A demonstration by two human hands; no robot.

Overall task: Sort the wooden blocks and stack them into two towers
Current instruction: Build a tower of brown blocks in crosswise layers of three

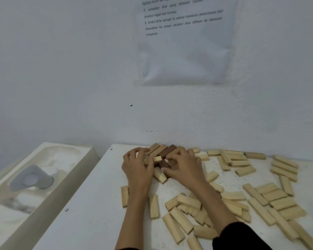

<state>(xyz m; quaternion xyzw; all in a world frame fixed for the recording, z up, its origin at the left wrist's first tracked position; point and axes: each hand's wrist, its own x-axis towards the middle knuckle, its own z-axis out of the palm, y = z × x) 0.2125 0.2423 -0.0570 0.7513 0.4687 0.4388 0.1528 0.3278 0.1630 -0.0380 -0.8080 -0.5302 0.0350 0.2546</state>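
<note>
Where the two hands meet, at the far edge of the white table point(90, 204) against the wall point(61, 69), sits a small pile of blocks point(160, 150), some pale and some dark brown. The left hand point(136, 166) lies on the pile's left side with its fingers curled over the top. Its fingertips and thumb pinch a pale block point(157, 158) that points toward the right hand. The right hand point(185, 166) covers the pile's right side with bent fingers. Its thumb and fingers close round a dark block point(163, 164) lying just on the near side of the pale one, between the two thumbs. A second dark block point(169, 150) shows beyond both sets of fingertips, side by side with tan ones nearer the wall. A slanting block point(160, 175) lies just beside the left palm, angled toward the wrists.

Loose blocks point(251, 195), all pale, are scattered to the right of the right hand and around both forearms, many overlapping. One lies alone just left of the left forearm, another between the forearms. A black sleeve point(242, 237) covers the right forearm near the elbow.

Well to the left of the left hand, past the table's edge, a white basin point(74, 177) holds a grey object point(32, 179). High above the hands, a printed sheet point(184, 42) hangs on the wall, its text too blurred to read.
</note>
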